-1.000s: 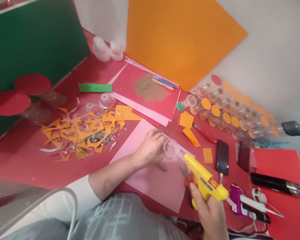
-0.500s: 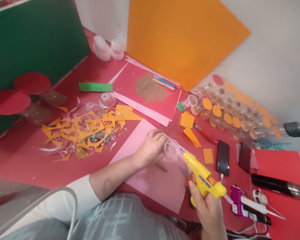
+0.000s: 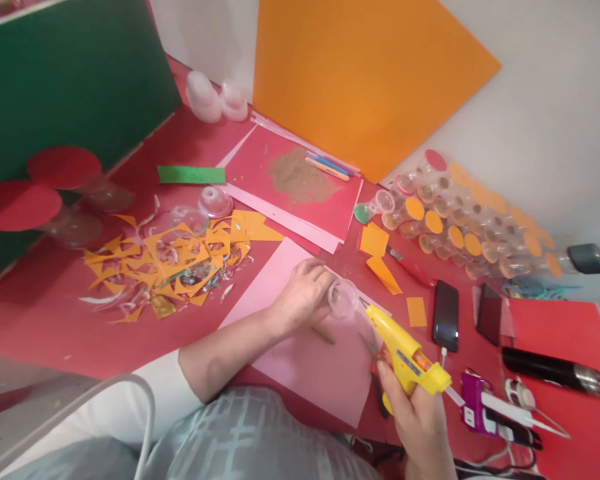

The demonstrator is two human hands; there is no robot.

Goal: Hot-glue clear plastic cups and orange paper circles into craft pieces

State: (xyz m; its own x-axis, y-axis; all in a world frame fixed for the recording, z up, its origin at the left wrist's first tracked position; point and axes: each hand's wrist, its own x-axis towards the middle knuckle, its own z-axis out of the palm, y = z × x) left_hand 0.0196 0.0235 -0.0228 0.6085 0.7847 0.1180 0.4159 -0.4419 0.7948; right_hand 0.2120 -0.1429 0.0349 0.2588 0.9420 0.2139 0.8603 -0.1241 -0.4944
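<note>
Closed around a small clear plastic cup (image 3: 343,299), my left hand (image 3: 307,293) keeps its open rim turned to the right. My right hand (image 3: 415,413) grips a yellow hot glue gun (image 3: 400,347), its metal nozzle beside the cup's rim; whether they touch I cannot tell. A clear glue stick (image 3: 454,396) juts from the gun's back. Under both hands lies a pink sheet (image 3: 320,380). A brown stick-like piece (image 3: 323,333) rests on it below the cup. Scissors (image 3: 373,347) are partly hidden behind the gun.
Orange paper scraps (image 3: 180,260) are heaped at left. Behind the hands, sand (image 3: 300,175) and pens sit on a red sheet. At right are rows of clear cup pieces with orange discs (image 3: 456,237), a red cutter (image 3: 415,268), a phone (image 3: 446,317) and a purple power strip (image 3: 473,400).
The glue gun's rear end has shifted very slightly left and down. Otherwise both hands and the cup look the same.
</note>
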